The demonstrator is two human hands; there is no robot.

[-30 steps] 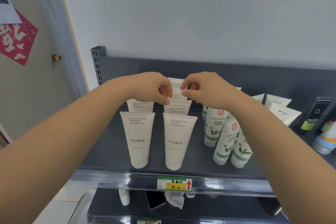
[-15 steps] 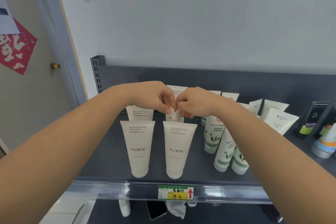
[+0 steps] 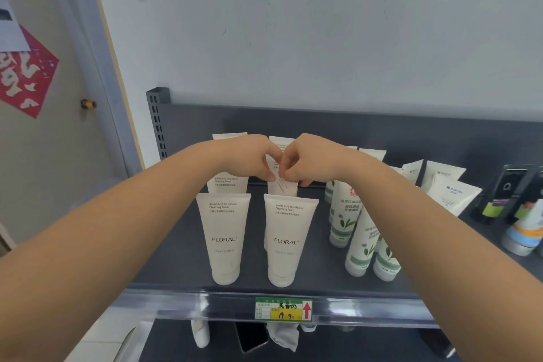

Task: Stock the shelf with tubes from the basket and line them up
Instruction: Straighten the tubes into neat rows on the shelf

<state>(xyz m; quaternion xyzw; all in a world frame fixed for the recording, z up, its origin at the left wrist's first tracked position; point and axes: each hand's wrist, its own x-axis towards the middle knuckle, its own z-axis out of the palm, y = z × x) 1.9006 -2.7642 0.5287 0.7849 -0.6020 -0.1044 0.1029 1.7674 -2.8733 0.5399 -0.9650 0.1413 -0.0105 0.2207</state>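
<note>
My left hand [image 3: 249,159] and right hand [image 3: 311,160] both pinch 1 white cleansing-foam tube [image 3: 281,189], directly between and below them. It looks light and squashy; I'd hold its stiffer crimped top.

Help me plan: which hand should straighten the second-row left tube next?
Left, probably: the left hand is right over the second-row left tube, while the right hand sits beyond the neighbouring tube both pinch.
</note>
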